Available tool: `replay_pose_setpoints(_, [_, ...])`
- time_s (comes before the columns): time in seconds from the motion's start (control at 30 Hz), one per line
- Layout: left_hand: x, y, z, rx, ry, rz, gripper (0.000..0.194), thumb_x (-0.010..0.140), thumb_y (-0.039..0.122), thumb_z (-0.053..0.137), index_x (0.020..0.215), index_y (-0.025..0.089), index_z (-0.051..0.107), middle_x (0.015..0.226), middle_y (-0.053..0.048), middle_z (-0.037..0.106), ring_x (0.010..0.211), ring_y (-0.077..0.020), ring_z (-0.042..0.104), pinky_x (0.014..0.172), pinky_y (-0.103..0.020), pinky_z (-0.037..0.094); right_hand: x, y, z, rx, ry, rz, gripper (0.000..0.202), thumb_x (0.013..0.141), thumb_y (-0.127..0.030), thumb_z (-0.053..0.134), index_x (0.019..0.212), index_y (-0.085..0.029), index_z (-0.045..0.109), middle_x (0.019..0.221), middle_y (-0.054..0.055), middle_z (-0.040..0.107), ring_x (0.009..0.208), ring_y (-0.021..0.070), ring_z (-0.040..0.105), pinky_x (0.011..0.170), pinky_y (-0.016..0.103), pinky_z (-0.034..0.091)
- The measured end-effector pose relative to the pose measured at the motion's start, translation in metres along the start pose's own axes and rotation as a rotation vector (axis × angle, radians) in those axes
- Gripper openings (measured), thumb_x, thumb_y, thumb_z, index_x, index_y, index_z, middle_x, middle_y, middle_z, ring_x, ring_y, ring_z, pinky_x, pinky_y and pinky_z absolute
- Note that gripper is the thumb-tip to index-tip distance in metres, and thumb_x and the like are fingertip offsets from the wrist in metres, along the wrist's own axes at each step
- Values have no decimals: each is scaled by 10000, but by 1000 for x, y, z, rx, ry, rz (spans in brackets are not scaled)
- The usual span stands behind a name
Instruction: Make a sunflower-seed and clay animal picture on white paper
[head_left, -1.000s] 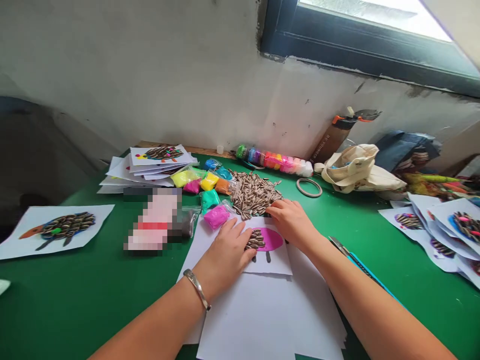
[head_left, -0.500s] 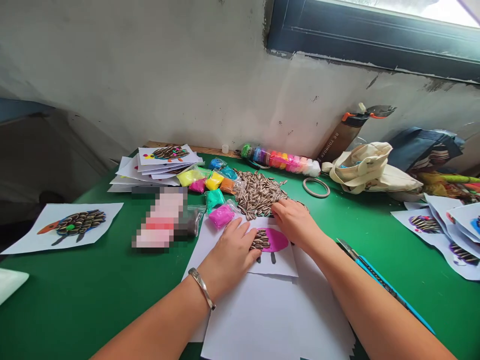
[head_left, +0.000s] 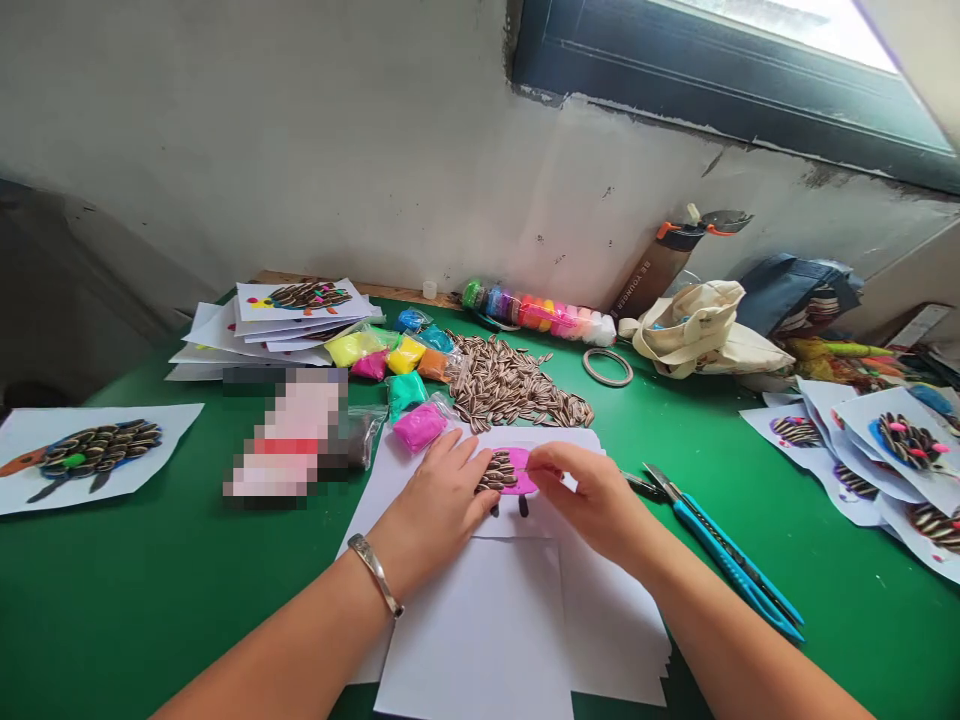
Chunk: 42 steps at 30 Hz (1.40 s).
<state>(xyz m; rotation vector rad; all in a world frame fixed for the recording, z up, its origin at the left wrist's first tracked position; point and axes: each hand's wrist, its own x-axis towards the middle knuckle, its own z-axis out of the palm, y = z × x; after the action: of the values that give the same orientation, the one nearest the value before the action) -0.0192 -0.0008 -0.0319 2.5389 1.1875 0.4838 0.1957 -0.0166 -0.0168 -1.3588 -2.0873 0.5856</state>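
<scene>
Evidently, the green counter (head_left: 150, 610) carried overlapping blank sheets (head_left: 480, 630), a base for the smaller picture sheet (head_left: 510, 525). The left hand (head_left: 439, 505) lay spread there, its grip released — probably to steady it — while the right hand (head_left: 592, 500) hovered opposite. Just beyond sat the seed heap (head_left: 510, 385), presumably for easy reach. The pink oval (head_left: 519, 482) looked bright, striped seeds (head_left: 499, 472) overlapping leftward above dark stubs (head_left: 523, 506); the right grip pinched, apparently, one seed (head_left: 526, 469).
</scene>
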Motion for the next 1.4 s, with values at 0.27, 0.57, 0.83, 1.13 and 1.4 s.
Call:
replay_pose_setpoints(0.27, [1, -2, 2, 34, 31, 28, 249, 940, 283, 549, 1152, 164, 604, 1227, -121, 603, 1212, -326, 471, 1014, -500, 435, -13, 7, 21, -28, 14, -86, 252, 875, -92, 505, 1015, -216, 674, 885, 44, 699, 795, 169, 633, 708, 274, 502])
replay_pose_setpoints(0.57, [0, -2, 3, 0, 49, 24, 262, 927, 275, 561, 1165, 173, 605, 1225, -117, 610, 1225, -326, 469, 1026, -508, 432, -12, 10, 28, -112, 22, -168, 252, 901, -108, 487, 980, -202, 707, 865, 50, 681, 803, 188, 609, 717, 302, 505])
replay_pose_setpoints(0.83, [1, -2, 2, 11, 42, 25, 266, 931, 285, 559, 1163, 164, 608, 1224, -121, 613, 1219, -327, 474, 1024, -507, 432, -13, 7, 25, -145, 36, -128, 228, 889, -99, 504, 941, -192, 705, 871, 47, 665, 799, 185, 588, 714, 291, 497])
replay_pose_setpoints(1.13, [1, -2, 3, -36, 62, 25, 246, 931, 251, 557, 1167, 196, 602, 1202, -100, 618, 1223, -307, 471, 1026, -498, 434, -14, 7, 31, -152, 45, -111, 264, 876, -62, 502, 967, -227, 688, 896, 46, 646, 816, 185, 559, 715, 298, 473])
replay_pose_setpoints(1.4, [1, -2, 5, 15, 47, 18, 267, 924, 252, 564, 1175, 166, 601, 1224, -119, 611, 1223, -329, 467, 1031, -513, 426, -11, 3, 37, -203, 5, -118, 213, 892, -76, 501, 916, -198, 674, 850, 45, 633, 780, 183, 537, 709, 312, 439])
